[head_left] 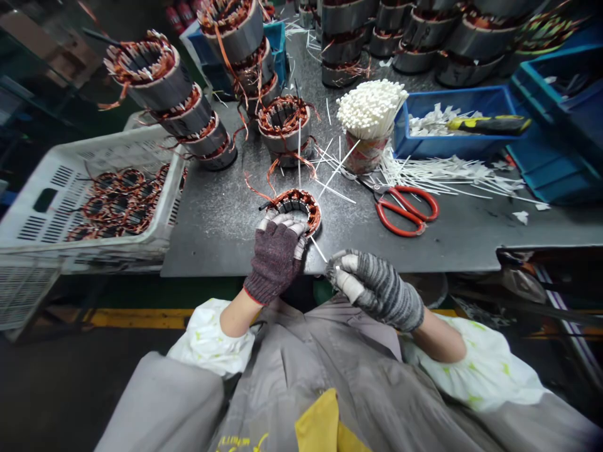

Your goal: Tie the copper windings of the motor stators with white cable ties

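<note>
Holding stator (313, 216) and strip (318, 248), hands (277, 258) (379, 290) sit beyond yellow lettering (242, 441), seemingly illegible.

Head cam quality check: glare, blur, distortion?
Head view, centre: pale glare on the metal tabletop, left hand and right hand fairly sharp; head view, edges: wide-angle stretch, left stator stack leaning outward, floor at lower left dark, upper-left background dim and soft.

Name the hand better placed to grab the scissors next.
Probably the right hand: it is nearer the scissors, though it holds a white strip; the left hand is on the copper-wound ring.
</note>
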Tool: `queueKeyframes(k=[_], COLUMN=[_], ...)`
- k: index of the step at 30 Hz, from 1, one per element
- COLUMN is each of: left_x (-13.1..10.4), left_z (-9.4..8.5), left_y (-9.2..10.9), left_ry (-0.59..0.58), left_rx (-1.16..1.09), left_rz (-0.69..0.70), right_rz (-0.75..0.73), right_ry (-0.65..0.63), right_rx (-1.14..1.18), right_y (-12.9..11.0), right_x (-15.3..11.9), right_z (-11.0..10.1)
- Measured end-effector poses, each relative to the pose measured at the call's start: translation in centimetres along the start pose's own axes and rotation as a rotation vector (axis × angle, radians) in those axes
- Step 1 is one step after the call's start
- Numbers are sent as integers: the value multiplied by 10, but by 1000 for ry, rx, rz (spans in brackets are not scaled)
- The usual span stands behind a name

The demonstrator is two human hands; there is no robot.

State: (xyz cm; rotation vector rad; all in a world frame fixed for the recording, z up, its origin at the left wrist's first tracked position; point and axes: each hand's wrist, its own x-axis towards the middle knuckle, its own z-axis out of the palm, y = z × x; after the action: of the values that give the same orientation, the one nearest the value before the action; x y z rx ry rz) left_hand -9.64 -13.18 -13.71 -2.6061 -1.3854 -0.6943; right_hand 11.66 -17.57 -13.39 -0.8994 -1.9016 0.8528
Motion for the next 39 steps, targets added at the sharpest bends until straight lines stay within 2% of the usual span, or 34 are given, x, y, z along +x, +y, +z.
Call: queueKeyframes(k=[11, 17, 21, 24, 28, 30, 32, 35, 37, 39], left_x=[-3, -3, -3, -3, -3, -4, -4, -3, -3, -3], left_z=[3, 4, 5, 5, 6, 7, 9, 10, 11, 12], left_y=[-1, -2, 0, 1, -1, -2, -2, -2, -1, -1], left_ry=[3, 19, 79, 104, 99, 98, 112, 163, 183, 182], left_rx=[-22, -27, -8, -15, -33, -42, -48, -25, -4, 4], left_rz=[-25, -1, 7, -1, 3, -9, -6, 26, 33, 26], right_rz=[-29, -16, -77, -89, -23, 33, 154, 329, 354, 358], right_ry=[0, -43, 105, 234, 353, 365, 314, 168, 134, 153], right_rx=[-22, -12, -24, 1, 18, -52, -194, -394, -427, -408], right_y=[-11, 3, 27, 31, 22, 21, 24, 28, 28, 26], right_x=[3, 11, 24, 20, -1, -6, -4, 10, 21, 29], right_z=[-7, 3, 18, 25, 28, 30, 33, 39, 43, 47])
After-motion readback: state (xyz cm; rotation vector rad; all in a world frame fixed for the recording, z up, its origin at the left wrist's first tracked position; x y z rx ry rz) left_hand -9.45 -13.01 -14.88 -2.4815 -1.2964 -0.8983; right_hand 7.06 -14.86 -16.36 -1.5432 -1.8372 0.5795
